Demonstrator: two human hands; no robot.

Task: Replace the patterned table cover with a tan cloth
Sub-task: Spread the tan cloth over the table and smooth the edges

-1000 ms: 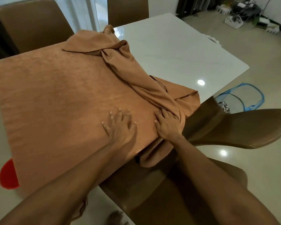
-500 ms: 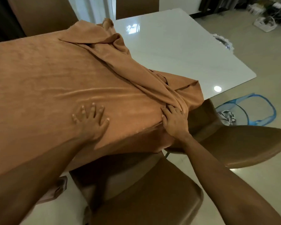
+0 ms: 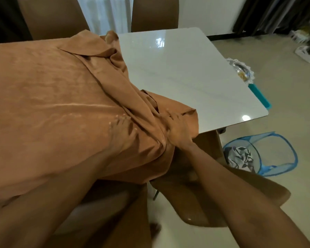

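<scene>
White table (image 3: 186,68) | tan cloth (image 3: 52,95) fold runs far-to-near | left hand (image 3: 122,133), right hand (image 3: 177,129) pressed flat, fingers straight

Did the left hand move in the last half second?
Yes. The left hand slid right across the tan cloth, toward the bunched fold beside the bare table.

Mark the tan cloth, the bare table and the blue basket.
tan cloth (image 3: 52,104): head view, flat spread part.
table (image 3: 177,72): head view, bare white top.
blue basket (image 3: 276,153): head view, mesh wall.
</scene>
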